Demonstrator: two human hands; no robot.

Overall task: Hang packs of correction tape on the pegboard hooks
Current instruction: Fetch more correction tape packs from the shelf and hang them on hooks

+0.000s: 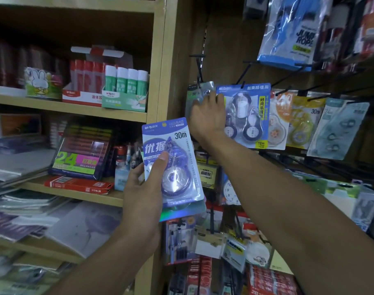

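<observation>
Correction tape pack (173,162), purple-blue "30m" blister card, sits in the left hand (143,188): thumb pressed on the front, fingers curled behind, grip closed on it. At least one more card edge shows behind and under it, so likely a small stack. Long axis near vertical, top tilted slightly left, hang end up. Right hand (207,116) is up at the leftmost pegboard hook (200,77), fingers on a silvery pack (197,96) at that hook; fingers look curled onto its upper part, but whether it is fully seated on the hook I cannot tell. Key relation: the target hook lies up and right of the held pack, well apart, with the right forearm reaching up across the display from lower right. Right hand is far nearer the hooks; left hand is low, beside the wooden shelf upright (160,60). Next hook over carries a blue multi-pack (245,116), just beside the right hand, then an orange pack (279,120) and more tape packs further right. Judgement: next move needs the right hand to take the purple card by its top, and the hang hole must line up with the hook tip; neighbouring cards crowd the approach.
</observation>
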